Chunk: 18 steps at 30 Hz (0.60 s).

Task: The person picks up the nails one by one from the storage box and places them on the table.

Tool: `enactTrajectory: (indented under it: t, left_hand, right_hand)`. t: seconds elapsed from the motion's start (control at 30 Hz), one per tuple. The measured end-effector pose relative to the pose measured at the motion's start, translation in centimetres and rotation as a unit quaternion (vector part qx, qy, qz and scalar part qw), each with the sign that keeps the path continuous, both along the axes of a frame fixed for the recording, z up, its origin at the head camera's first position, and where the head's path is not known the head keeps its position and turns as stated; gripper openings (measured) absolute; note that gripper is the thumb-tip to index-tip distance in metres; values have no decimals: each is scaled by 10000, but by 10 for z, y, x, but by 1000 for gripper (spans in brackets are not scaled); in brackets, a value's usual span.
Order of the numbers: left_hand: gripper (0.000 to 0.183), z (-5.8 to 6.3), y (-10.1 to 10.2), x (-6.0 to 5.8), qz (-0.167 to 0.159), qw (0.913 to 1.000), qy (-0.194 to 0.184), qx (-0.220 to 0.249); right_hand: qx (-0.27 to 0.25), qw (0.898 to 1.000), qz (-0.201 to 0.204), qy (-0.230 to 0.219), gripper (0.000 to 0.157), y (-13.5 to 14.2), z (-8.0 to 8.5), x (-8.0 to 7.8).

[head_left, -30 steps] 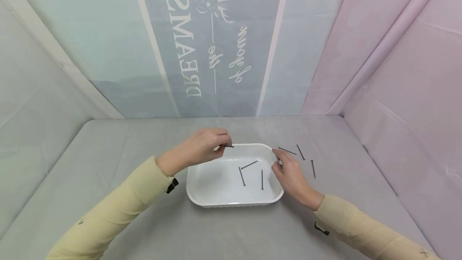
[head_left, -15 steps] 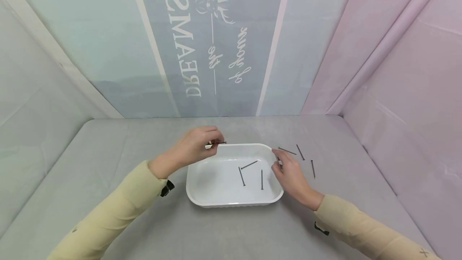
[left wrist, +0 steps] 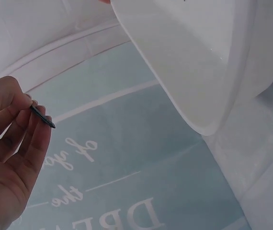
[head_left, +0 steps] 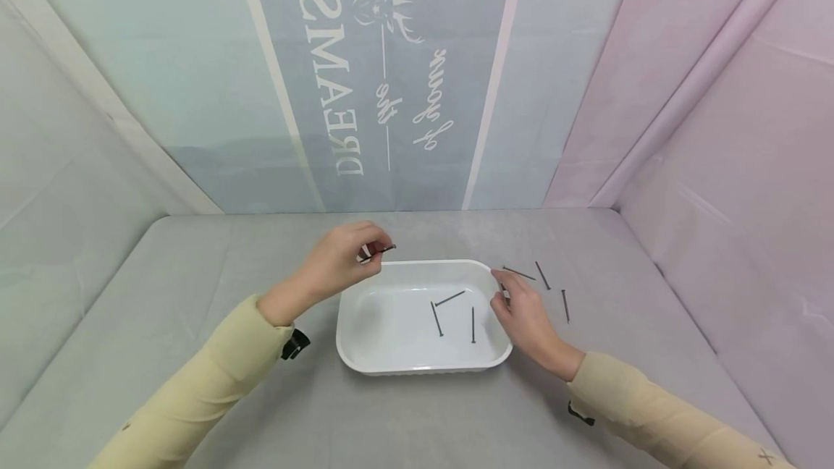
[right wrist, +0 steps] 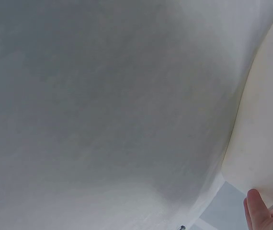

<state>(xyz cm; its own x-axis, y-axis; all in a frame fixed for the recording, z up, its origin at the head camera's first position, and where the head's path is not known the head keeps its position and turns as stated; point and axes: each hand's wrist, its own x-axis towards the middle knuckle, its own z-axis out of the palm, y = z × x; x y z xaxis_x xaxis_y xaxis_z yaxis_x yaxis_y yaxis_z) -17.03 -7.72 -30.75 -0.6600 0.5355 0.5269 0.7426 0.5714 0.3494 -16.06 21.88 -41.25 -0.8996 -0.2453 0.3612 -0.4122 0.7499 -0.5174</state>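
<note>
My left hand (head_left: 340,258) pinches a dark nail (head_left: 388,247) between thumb and fingers, above the back left rim of a white rectangular dish (head_left: 417,367). In the left wrist view the tip of this nail (left wrist: 44,118) pokes out past the fingertips, while the rest is hidden in the grip. My right hand (head_left: 529,318) holds the right rim of the dish, its thumb (right wrist: 255,203) against the outer wall in the right wrist view. Three nails lie in the dish: one slanted nail (head_left: 451,298), one beside it (head_left: 436,319) and an upright-pointing nail (head_left: 473,326) further right.
On the grey table (head_left: 417,425), right of the dish, lie three more nails: one near the rim (head_left: 519,273), a slanted nail (head_left: 543,275) and another nail (head_left: 565,306). A fabric backdrop (head_left: 404,194) with mirrored lettering rises behind, and fabric walls close both sides.
My left hand has moved left and slightly up with the nail, from over the dish to its back left rim. The nail has tilted. My right hand and the dish have stayed put.
</note>
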Motion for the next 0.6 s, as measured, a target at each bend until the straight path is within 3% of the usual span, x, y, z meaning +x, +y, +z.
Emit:
enactTrajectory:
  t: [0.6]
  left_hand:
    - [18, 0, -18, -2, 882, 9905, -747, 739]
  right_hand:
    - [14, 10000, 8, 25, 38, -1, 2, 0]
